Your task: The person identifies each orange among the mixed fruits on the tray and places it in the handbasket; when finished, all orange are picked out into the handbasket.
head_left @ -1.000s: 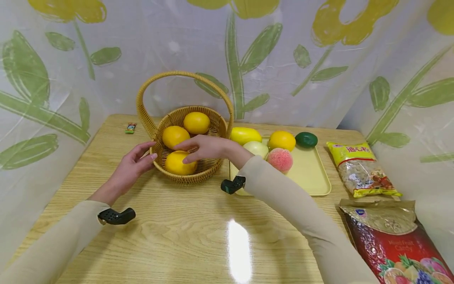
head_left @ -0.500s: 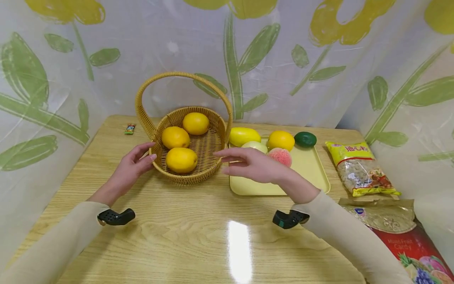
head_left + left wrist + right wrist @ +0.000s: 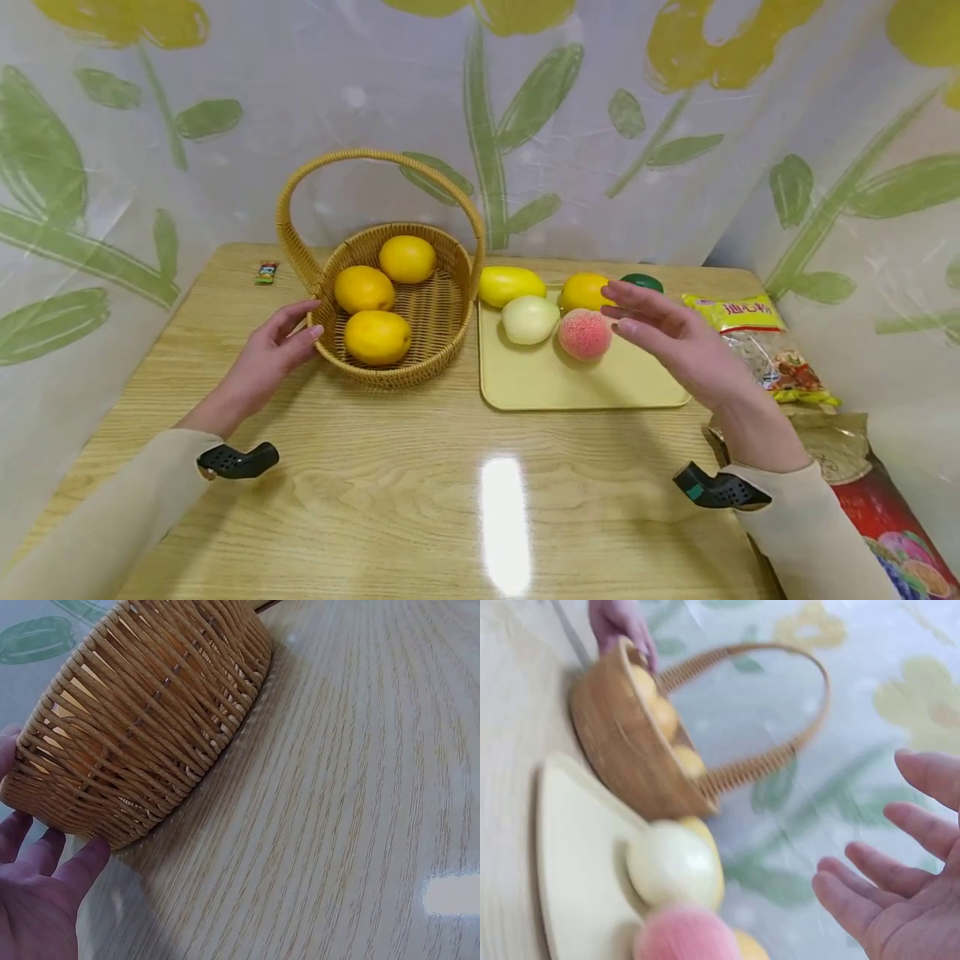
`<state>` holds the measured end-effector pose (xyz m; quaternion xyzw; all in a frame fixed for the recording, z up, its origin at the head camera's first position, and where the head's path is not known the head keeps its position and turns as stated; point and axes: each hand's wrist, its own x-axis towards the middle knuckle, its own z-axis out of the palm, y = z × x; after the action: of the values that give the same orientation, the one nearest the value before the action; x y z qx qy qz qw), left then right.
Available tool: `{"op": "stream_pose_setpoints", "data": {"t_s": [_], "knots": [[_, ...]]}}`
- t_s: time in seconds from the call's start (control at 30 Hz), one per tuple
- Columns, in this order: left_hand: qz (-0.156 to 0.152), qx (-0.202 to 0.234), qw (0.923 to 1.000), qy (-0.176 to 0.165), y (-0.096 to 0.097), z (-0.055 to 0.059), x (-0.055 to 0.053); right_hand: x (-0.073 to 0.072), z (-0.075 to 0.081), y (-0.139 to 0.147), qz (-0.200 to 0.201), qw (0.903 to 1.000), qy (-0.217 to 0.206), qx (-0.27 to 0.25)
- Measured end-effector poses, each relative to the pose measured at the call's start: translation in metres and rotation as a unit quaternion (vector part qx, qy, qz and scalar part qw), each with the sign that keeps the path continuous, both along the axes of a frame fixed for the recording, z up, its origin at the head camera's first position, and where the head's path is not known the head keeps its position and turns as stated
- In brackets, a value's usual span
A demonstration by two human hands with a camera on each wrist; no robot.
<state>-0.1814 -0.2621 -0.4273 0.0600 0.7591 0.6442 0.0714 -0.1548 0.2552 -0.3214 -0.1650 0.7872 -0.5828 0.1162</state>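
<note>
A woven basket (image 3: 401, 379) with a tall arched handle stands at the back left of the table, with three orange-yellow fruits (image 3: 377, 337) inside. My left hand (image 3: 270, 354) holds its left side, thumb and fingers at the rim; the left wrist view shows the fingers against the wicker wall (image 3: 142, 712). My right hand (image 3: 686, 342) hangs in the air over the right end of a pale yellow tray (image 3: 555, 387), holding nothing, its fingers spread. Near its fingertips are a pink peach (image 3: 585, 335) and an orange fruit (image 3: 585, 292). Behind them the hand partly hides a dark green fruit (image 3: 642, 282).
On the tray's left lie a pale green-white fruit (image 3: 530, 320) and a long yellow fruit (image 3: 512, 287). At the right are a yellow-topped food packet (image 3: 780, 358) and a red candy bag (image 3: 870, 508), partly behind my arm. A small wrapped sweet (image 3: 266, 272) lies back left.
My right hand has left the fruit in the basket and moved right across the tray to its far end. My left hand stays at the basket's rim.
</note>
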Motion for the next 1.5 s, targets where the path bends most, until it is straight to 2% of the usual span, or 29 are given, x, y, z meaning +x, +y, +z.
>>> {"op": "stream_pose_setpoints", "data": {"t_s": [0.07, 0.17, 0.3, 0.47, 0.63, 0.9, 1.1, 1.3, 1.5], "knots": [[0.001, -0.005, 1.0, -0.002, -0.001, 0.0, 0.0, -0.004, 0.001, 0.013, -0.037, 0.9992, -0.014, -0.001], [0.002, -0.009, 0.9999, -0.009, -0.002, 0.001, 0.0, -0.013, -0.003, 0.029, -0.078, 0.9963, -0.027, 0.023], [0.006, -0.006, 0.9999, -0.011, 0.0, 0.001, 0.001, -0.029, -0.015, 0.044, -0.102, 0.9908, -0.043, 0.078], [0.009, 0.007, 0.9999, -0.008, 0.002, 0.001, 0.001, -0.052, -0.033, 0.053, -0.09, 0.9892, -0.059, 0.1], [0.017, -0.003, 0.9998, -0.008, 0.002, 0.002, 0.0, -0.069, -0.044, 0.05, -0.075, 0.9916, -0.051, 0.093], [0.019, -0.009, 0.9997, -0.009, 0.003, 0.002, 0.0, -0.085, -0.057, 0.04, -0.046, 0.994, -0.074, 0.067], [0.025, -0.014, 0.9993, -0.022, 0.005, 0.001, 0.0, -0.098, -0.065, 0.035, -0.033, 0.9924, -0.095, 0.07], [0.018, -0.008, 0.9997, -0.015, 0.003, 0.001, 0.002, -0.111, -0.07, 0.029, -0.005, 0.9909, -0.114, 0.072], [0.017, -0.01, 0.9997, -0.017, 0.003, 0.001, 0.001, -0.12, -0.071, 0.026, 0.019, 0.9902, -0.108, 0.086]]}}
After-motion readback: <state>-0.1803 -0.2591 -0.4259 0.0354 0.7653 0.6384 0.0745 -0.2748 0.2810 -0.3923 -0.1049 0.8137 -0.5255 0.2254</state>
